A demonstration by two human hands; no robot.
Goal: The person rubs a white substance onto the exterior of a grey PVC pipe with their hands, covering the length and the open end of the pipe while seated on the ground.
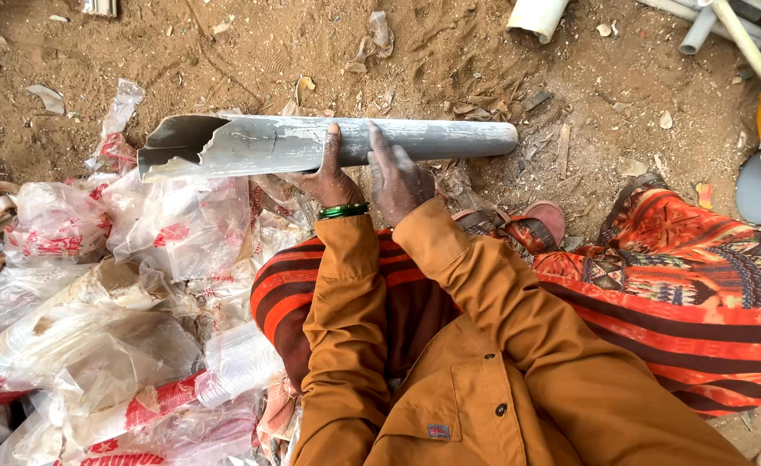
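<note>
Grey pipe lies across the dirt ground, above the plastic bags. Left hand clamped on it, right hand resting flat, fingers together. That jagged broken end could cut someone if the pipe rolls.

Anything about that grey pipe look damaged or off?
Yes. The long grey plastic pipe under both hands is broken at its left end: the wall is split open with jagged edges.
</note>
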